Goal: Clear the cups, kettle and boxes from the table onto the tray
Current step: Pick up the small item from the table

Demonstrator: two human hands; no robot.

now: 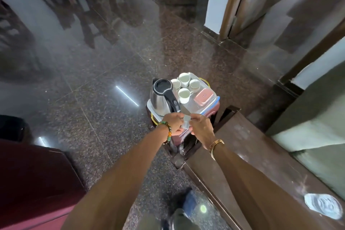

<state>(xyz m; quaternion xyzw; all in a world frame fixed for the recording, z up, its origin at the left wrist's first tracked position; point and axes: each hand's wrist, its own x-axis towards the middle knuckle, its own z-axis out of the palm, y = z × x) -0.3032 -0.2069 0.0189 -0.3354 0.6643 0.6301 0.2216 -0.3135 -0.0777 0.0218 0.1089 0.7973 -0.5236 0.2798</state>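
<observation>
Load is w/ the clear rectangular plastic tray [189, 108], not the dark brown wooden worktop [252, 145] to the right. On it: a steel electric kettle w/ black lid and handle [161, 97] at the left, four white ceramic cups [183, 95] clustered upright at the far end, and a flat pink lidded box [203, 97] on the right. Heavy kettle on one side, light bits on the other, prob. just to fit everything in. Cups sit rim-up and close together, touching or nearly so, which should stop them sliding. The tray sits on a pink block w/ a blue edge [211, 108], above the speckled dark stone floor [93, 80]. Can't tell what that block is.

Task looks approx done. The only other item seen on the worktop is a round white disc [321, 207] at its near end, well apart from the tray.

Both arms reach straight fwd and converge at the tray's near edge. The left hand [172, 123], beaded bracelet [167, 132] at the wrist, and the right hand [200, 127], gold bangle [216, 144] at the wrist, have fingers curled in, pinching a small pale translucent piece [186, 121] btwn them, just below the kettle handle. Can't tell if it's a tray tab or a separate little box, so the reason for the two-handed pinch is unclear. Knuckles face up, wrists level, elbows well back.
</observation>
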